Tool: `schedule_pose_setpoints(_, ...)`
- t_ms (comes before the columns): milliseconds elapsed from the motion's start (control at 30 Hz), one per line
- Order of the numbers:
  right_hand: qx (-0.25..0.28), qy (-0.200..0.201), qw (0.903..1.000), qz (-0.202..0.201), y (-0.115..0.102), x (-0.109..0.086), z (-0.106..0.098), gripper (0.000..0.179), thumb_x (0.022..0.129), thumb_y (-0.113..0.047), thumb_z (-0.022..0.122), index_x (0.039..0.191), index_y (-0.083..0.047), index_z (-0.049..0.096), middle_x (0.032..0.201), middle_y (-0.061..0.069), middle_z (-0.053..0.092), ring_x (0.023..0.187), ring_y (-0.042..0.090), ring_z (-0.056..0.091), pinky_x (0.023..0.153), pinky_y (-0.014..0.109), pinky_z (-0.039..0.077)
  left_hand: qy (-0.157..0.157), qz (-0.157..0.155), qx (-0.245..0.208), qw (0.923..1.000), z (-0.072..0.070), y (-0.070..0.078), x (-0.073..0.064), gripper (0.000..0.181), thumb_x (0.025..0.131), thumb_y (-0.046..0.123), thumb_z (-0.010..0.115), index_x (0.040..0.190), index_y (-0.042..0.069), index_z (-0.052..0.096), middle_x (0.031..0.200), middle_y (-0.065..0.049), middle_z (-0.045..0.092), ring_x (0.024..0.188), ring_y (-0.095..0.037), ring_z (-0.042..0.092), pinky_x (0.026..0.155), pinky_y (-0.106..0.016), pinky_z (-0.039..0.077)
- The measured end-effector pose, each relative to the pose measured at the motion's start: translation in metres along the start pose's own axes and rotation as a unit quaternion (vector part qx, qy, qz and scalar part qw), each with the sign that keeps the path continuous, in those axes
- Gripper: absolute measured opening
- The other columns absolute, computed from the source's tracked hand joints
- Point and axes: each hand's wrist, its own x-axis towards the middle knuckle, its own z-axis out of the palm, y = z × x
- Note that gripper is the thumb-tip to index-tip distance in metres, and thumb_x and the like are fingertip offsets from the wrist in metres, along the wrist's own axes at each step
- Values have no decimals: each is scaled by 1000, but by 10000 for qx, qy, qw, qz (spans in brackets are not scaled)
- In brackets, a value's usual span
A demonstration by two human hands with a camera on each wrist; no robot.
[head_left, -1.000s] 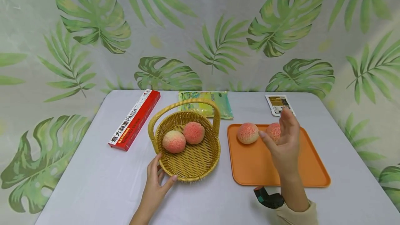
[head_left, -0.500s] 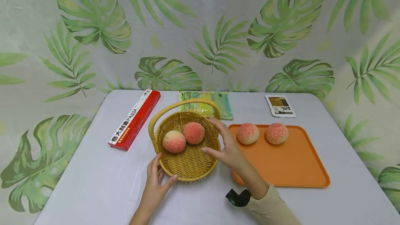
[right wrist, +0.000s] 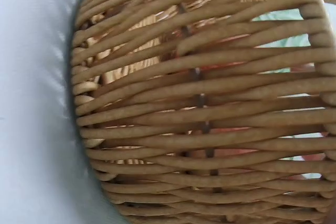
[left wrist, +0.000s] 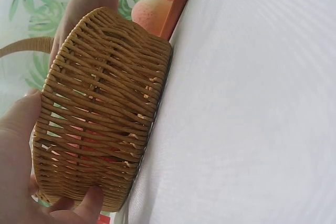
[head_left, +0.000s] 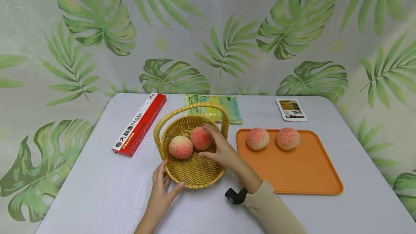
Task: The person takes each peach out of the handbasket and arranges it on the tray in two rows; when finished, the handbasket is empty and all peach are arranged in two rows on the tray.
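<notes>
A round wicker basket [head_left: 195, 180] with a tall handle stands upright on the table, two peaches inside it. The left peach [head_left: 180, 148] is cream and pink; the right peach [head_left: 200, 138] is redder. My left hand [head_left: 161, 190] holds the basket's near left side, thumb by the rim and fingers bent against the outer weave, as the left wrist view shows. Over the basket's right side reaches my right hand [head_left: 222, 151], thumb and fingers spread beside the right peach. Its fingertips overlap the peach's edge; contact is unclear. The right wrist view holds mostly basket weave [right wrist: 210, 103].
Right of the basket lies an orange tray [head_left: 292, 172] with a peach [head_left: 258, 138] and another peach [head_left: 287, 138] along its far edge. A red pasta box [head_left: 141, 127] is at the left. Behind are a green-yellow packet [head_left: 232, 109] and a white-brown pouch [head_left: 291, 110].
My right hand has moved left from above the tray, over the basket's right rim, to the redder peach. My left hand and the basket have stayed in place.
</notes>
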Motion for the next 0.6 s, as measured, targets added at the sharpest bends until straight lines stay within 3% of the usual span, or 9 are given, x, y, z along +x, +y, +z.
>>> schedule_pose_setpoints(333,280,-218,9984,431,5,11,0,80,73,-16,76,138,-18,29,142,6,27,125,21,31,102,41,31,-22,8,-46,10000,1,1,0,81,80,5,68,140,1,14,136,-22,15,121,-39,26,100,-41,29)
schedule_pose_setpoints(600,601,-357,9946,773,9,17,-1,78,75,-24,74,139,-18,30,143,2,24,121,22,36,98,40,36,-33,13,-132,9999,1,0,0,81,80,5,67,140,1,14,136,-20,14,121,-36,26,100,-35,29)
